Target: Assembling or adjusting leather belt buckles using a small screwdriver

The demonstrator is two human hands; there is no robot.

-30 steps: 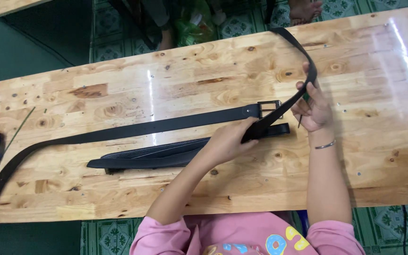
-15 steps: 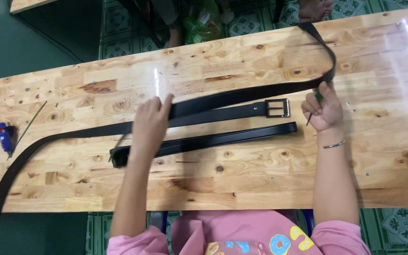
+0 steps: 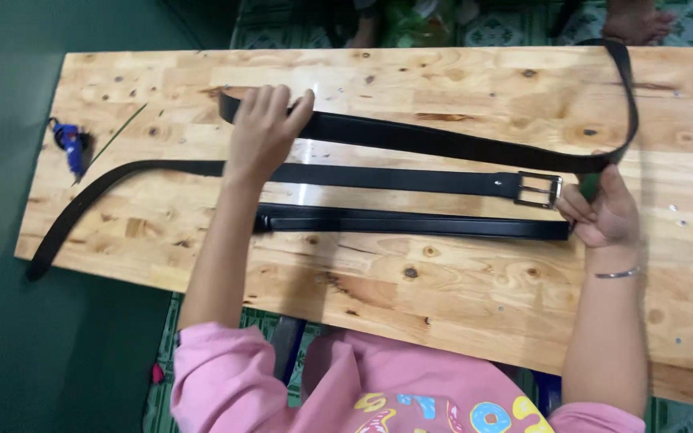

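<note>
Left hand (image 3: 265,128) lies flat, fingers open, on the smooth black leather belt (image 3: 411,180); right hand (image 3: 599,215) pinches it beside the square metal buckle (image 3: 539,191)

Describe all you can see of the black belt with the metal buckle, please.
The belt is a long, glossy black strap, like leather, lying flat on the wooden table. Its rectangular silver buckle sits at the right end, next to the right hand. From there the strap loops back along the far side, where the left hand rests on its end. The other long part curves left and hangs over the table's left edge. A second black strap lies just below it.
</note>
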